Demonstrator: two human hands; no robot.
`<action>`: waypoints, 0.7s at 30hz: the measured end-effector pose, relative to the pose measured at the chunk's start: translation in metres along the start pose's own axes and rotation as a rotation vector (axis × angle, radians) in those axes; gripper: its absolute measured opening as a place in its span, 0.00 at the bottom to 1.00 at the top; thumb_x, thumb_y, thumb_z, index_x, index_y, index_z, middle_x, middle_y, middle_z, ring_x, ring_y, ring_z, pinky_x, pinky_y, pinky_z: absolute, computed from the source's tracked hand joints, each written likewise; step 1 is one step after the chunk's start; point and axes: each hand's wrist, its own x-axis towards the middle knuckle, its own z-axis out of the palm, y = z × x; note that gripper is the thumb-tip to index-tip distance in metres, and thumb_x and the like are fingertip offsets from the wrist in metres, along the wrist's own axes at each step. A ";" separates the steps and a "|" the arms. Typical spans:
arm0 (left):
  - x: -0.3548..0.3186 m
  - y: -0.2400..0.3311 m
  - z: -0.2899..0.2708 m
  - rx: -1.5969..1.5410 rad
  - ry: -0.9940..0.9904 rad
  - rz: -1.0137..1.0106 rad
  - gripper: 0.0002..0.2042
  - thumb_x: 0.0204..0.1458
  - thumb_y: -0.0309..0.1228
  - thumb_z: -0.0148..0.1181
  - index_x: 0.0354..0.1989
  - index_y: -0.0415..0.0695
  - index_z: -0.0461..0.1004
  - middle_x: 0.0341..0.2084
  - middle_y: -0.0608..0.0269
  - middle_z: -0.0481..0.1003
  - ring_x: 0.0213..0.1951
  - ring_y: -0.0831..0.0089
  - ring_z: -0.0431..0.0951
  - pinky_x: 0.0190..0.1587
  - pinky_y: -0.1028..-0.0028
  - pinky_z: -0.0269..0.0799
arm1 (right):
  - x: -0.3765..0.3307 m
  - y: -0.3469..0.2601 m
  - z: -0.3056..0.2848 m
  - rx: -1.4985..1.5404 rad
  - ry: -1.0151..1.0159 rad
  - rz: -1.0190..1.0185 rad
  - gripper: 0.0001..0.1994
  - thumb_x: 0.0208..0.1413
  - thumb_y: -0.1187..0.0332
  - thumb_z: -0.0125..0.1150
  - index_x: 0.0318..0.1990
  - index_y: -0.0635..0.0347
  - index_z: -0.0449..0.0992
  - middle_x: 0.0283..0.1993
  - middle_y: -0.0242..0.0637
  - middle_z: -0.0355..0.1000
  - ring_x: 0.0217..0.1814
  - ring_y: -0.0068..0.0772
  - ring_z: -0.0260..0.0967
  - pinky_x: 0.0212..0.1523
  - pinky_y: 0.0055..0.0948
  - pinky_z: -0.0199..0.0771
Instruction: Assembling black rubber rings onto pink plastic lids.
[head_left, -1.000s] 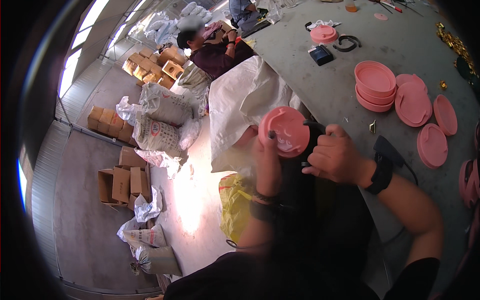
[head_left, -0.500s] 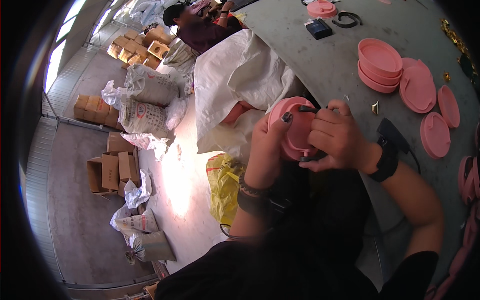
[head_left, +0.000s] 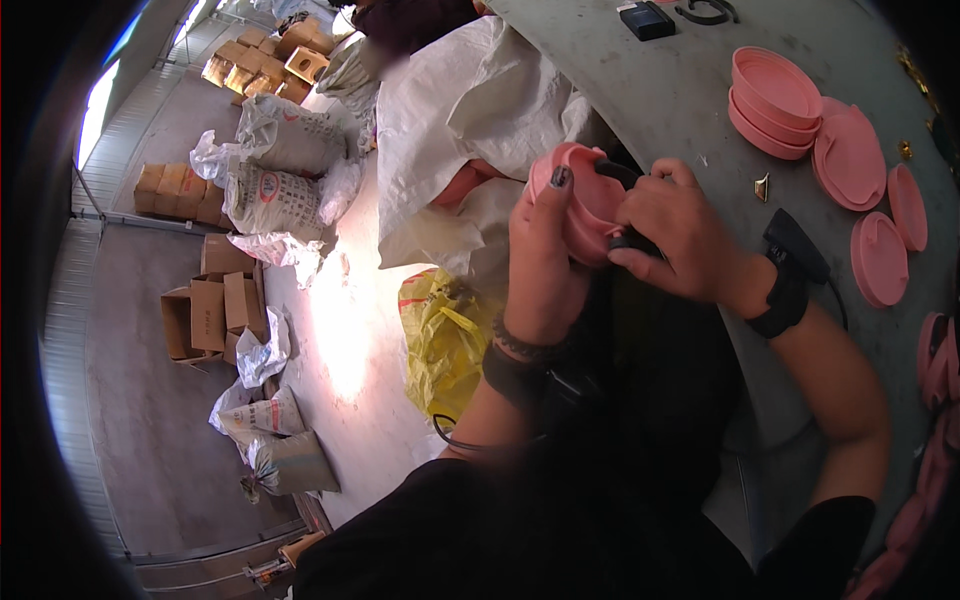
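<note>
My left hand [head_left: 543, 255] is closed round a pink plastic lid [head_left: 590, 195], its thumb on the near rim. On the lid's right side, my right hand [head_left: 685, 235] grips a black curved handle [head_left: 617, 172]. One end of the handle shows above my fingers and the other below, both at the lid's edge. Whether both ends are seated in the lid I cannot tell. To the right on the table stands a stack of pink lids [head_left: 775, 90], with more pink lids [head_left: 880, 260] lying beside it.
A small gold piece [head_left: 762, 188] and a black device with a cable [head_left: 795, 245] lie on the grey table [head_left: 640, 100]. Farther off are a black box [head_left: 648, 20] and another black handle [head_left: 708, 12]. White sacking [head_left: 450, 110] and a yellow bag [head_left: 445, 345] stand left.
The lid has tilted and risen slightly in the view with both hands. My right hand keeps its grip on the handle. The surroundings have shifted as my head moved.
</note>
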 end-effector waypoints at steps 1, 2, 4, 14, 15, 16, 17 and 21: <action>0.002 0.000 -0.002 -0.007 0.017 -0.002 0.20 0.60 0.40 0.50 0.51 0.36 0.66 0.37 0.59 0.74 0.36 0.77 0.75 0.38 0.78 0.71 | -0.001 0.002 0.003 0.011 0.040 -0.003 0.12 0.51 0.59 0.62 0.33 0.55 0.68 0.31 0.33 0.67 0.34 0.36 0.65 0.49 0.36 0.59; 0.003 0.000 -0.004 0.011 -0.006 0.018 0.20 0.60 0.40 0.50 0.51 0.36 0.66 0.37 0.59 0.74 0.36 0.76 0.75 0.38 0.78 0.71 | -0.002 0.003 0.006 0.022 0.080 -0.005 0.12 0.51 0.60 0.62 0.34 0.55 0.68 0.32 0.33 0.68 0.34 0.37 0.65 0.49 0.37 0.59; 0.003 0.001 -0.007 0.054 -0.023 0.054 0.20 0.60 0.40 0.50 0.51 0.36 0.66 0.37 0.58 0.74 0.37 0.75 0.75 0.39 0.77 0.72 | -0.003 0.002 0.007 0.042 0.049 0.008 0.12 0.51 0.59 0.62 0.34 0.55 0.68 0.33 0.34 0.68 0.35 0.37 0.66 0.49 0.37 0.58; 0.000 -0.019 -0.008 -0.203 -0.078 -0.103 0.21 0.60 0.43 0.47 0.53 0.37 0.65 0.43 0.58 0.73 0.43 0.74 0.75 0.45 0.74 0.71 | 0.003 -0.001 -0.007 -0.047 0.036 -0.024 0.12 0.52 0.58 0.60 0.26 0.54 0.69 0.26 0.32 0.66 0.33 0.35 0.64 0.47 0.35 0.56; 0.002 -0.022 -0.014 -0.216 -0.067 -0.135 0.22 0.61 0.43 0.44 0.54 0.37 0.64 0.46 0.57 0.72 0.46 0.71 0.74 0.48 0.73 0.70 | 0.001 0.001 -0.005 -0.055 0.033 -0.023 0.12 0.52 0.58 0.60 0.26 0.54 0.69 0.26 0.32 0.66 0.33 0.35 0.64 0.47 0.35 0.56; 0.004 -0.025 -0.018 -0.230 -0.056 -0.166 0.24 0.62 0.44 0.41 0.56 0.37 0.63 0.50 0.55 0.71 0.48 0.68 0.73 0.50 0.71 0.69 | -0.001 0.003 -0.003 -0.013 0.008 0.008 0.13 0.52 0.57 0.60 0.26 0.54 0.69 0.25 0.32 0.65 0.33 0.35 0.64 0.47 0.35 0.56; 0.004 -0.030 -0.020 -0.235 -0.063 -0.167 0.24 0.62 0.44 0.41 0.56 0.37 0.63 0.50 0.55 0.71 0.48 0.68 0.73 0.50 0.71 0.69 | -0.002 0.004 -0.002 0.029 -0.017 0.039 0.13 0.53 0.57 0.60 0.25 0.54 0.68 0.24 0.32 0.64 0.33 0.35 0.63 0.46 0.35 0.56; -0.007 -0.041 -0.018 -0.047 -0.045 -0.166 0.25 0.62 0.46 0.40 0.57 0.36 0.62 0.51 0.55 0.70 0.50 0.67 0.72 0.53 0.69 0.68 | -0.004 0.007 -0.007 0.103 -0.117 0.187 0.14 0.55 0.55 0.58 0.25 0.54 0.69 0.24 0.32 0.64 0.34 0.36 0.62 0.46 0.34 0.56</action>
